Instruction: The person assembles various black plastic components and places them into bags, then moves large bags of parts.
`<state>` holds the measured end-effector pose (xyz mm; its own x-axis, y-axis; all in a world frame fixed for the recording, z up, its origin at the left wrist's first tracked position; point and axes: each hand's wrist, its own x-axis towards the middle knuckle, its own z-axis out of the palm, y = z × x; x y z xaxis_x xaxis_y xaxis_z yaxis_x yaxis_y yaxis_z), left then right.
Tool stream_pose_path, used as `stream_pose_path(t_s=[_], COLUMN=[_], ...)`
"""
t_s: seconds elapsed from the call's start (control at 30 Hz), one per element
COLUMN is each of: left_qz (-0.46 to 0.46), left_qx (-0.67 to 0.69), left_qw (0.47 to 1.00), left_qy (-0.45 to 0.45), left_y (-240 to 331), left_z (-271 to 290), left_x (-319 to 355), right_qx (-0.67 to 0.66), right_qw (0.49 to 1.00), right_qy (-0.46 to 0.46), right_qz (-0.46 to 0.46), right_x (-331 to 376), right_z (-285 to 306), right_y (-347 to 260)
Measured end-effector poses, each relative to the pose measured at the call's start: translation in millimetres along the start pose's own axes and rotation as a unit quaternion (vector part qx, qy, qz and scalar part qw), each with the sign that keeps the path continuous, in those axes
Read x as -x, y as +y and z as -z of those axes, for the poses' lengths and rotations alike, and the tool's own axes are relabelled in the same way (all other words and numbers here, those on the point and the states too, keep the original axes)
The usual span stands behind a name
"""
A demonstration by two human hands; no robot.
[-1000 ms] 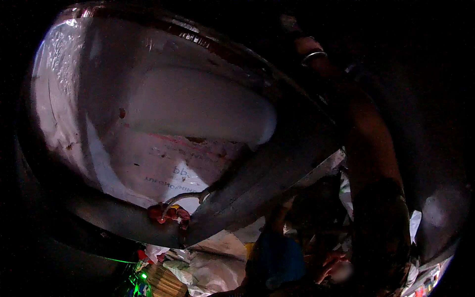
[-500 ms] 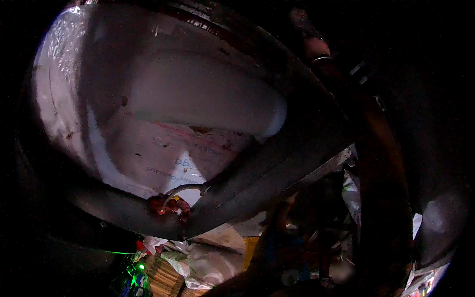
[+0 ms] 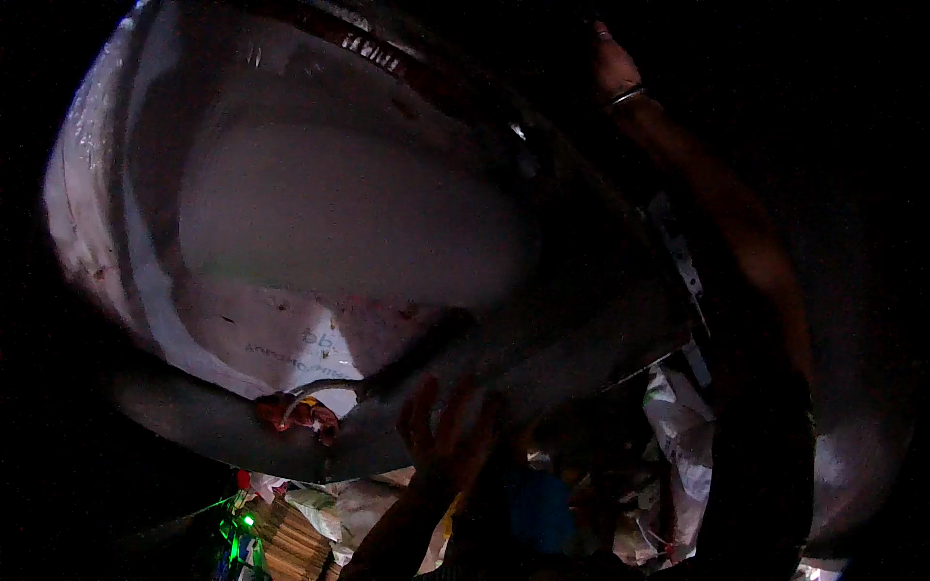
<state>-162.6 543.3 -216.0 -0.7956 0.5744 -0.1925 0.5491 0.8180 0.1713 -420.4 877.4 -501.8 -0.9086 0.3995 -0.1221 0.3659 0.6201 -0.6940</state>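
Observation:
A large dark-framed panel (image 3: pixel 542 339) with rounded corners fills most of the head view, tilted, with a pale pane (image 3: pixel 339 208) inside its frame. My left hand (image 3: pixel 446 426) rises from below with its fingers spread, at the dark lower border of the panel; in this light I cannot tell how firmly it touches. My right arm reaches up along the right side. My right hand (image 3: pixel 618 73), with a thin bracelet at the wrist, is beyond the panel's upper right edge, and its fingers fade into darkness. A bent cord (image 3: pixel 325 385) and a reddish bundle (image 3: pixel 300 414) lie at the lower border.
Below the panel are a stack of thin brown slats (image 3: pixel 291 542), a green light (image 3: pixel 249 521) and crumpled pale wrapping (image 3: pixel 363 518). White plastic bags (image 3: pixel 683 436) lie by my right arm. A blue thing (image 3: pixel 542 508) shows dimly. Darkness hides the surroundings.
My left hand has come up from the lower edge to the panel's dark border. The panel has shifted left in view. My right hand stays near the upper right, its forearm now better lit.

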Motion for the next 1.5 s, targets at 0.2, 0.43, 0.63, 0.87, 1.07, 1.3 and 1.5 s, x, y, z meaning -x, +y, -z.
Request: stream_pose_path(t_s=[0.2,0.43,0.63,0.87,1.07,1.3,1.5], left_qz=[0.068,-0.003,-0.012,0.022,-0.014,0.001,-0.019], left_qx=[0.088,0.047,0.051,0.095,0.067,0.066,0.143], left_qw=[0.991,0.998,0.997,0.993,0.996,0.996,0.989], left_qy=[-0.071,-0.04,-0.06,-0.071,-0.055,-0.057,0.015], left_y=[-2,3,4,5,3,6,7], left_z=[-17,2,10,7,5,10,-12], left_x=[28,-6,-5,-5,-10,-7,-9], right_qx=[0.466,0.195,0.05,-0.057,0.129,0.123,-0.273], right_qw=[0.849,0.977,0.997,0.992,0.983,0.991,0.899], right_qy=[-0.1,-0.01,0.047,0.102,0.11,0.005,-0.049], right_qz=[0.226,0.084,0.034,-0.053,-0.069,-0.046,-0.339], right_x=[-38,-62,-68,-77,-68,-18,32], right_z=[-12,-41,-73,-87,-75,-15,66], right_y=[38,72,92,106,88,7,-24])
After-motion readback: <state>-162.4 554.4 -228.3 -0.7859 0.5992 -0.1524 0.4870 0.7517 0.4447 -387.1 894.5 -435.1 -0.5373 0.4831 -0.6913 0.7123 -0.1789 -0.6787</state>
